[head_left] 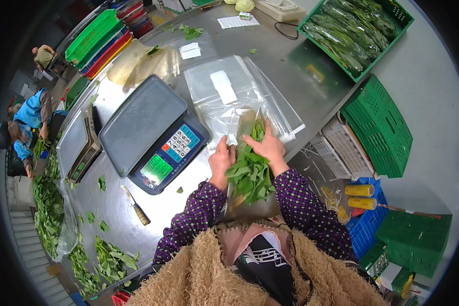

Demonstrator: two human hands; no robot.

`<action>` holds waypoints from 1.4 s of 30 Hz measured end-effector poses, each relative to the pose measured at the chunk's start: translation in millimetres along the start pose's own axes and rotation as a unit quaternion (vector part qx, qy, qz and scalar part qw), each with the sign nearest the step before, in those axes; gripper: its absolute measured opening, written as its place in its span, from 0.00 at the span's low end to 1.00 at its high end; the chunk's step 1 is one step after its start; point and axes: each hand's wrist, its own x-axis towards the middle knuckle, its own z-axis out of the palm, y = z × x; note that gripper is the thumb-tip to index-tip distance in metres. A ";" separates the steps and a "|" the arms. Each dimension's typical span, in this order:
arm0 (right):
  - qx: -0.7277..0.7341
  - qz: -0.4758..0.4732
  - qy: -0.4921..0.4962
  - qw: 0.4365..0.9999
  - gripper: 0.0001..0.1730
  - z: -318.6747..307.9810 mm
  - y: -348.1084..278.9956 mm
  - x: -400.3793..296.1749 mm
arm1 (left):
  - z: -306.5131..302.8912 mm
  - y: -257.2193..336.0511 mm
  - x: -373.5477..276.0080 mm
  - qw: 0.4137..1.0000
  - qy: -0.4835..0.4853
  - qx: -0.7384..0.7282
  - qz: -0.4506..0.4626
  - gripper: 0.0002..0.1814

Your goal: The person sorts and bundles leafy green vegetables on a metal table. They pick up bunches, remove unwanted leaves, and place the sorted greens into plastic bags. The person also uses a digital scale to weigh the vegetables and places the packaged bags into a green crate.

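Observation:
A bunch of leafy greens [252, 176] lies before me near the metal table's edge, leaves towards my body and stems pointing away. My right hand [267, 147] rests on its stems, thumb and forefinger spread to either side. My left hand [222, 160] is at the left of the bunch, fingers at the near edge of a clear plastic bag [225, 122]. The stem ends lie at the bag's near part; whether they are inside I cannot tell. More flat clear bags [279, 111] are stacked beneath, and a white paper piece [223, 87] lies on top.
Left of the bags stands a digital scale [143, 126], with a second scale [76, 145] beyond. A knife [135, 206] lies on the metal table [126, 244]. More greens [48, 214] line the left edge. A green crate [354, 74] holds bagged greens. Co-workers are at far left.

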 end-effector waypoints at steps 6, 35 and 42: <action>-0.057 -0.116 -0.095 0.987 0.63 -8.9 12.2 -29.6 | -62.6 -14.7 -8.5 0.938 -0.077 -0.011 0.338 0.13; 0.184 -0.399 0.121 0.890 0.33 -72.0 -8.3 -119.2 | -156.8 62.8 24.1 0.961 -0.008 -0.044 0.274 0.34; 0.304 -0.378 0.114 0.867 0.17 -214.6 -93.6 -106.3 | -225.8 142.8 116.0 0.891 -0.103 -0.441 0.027 0.29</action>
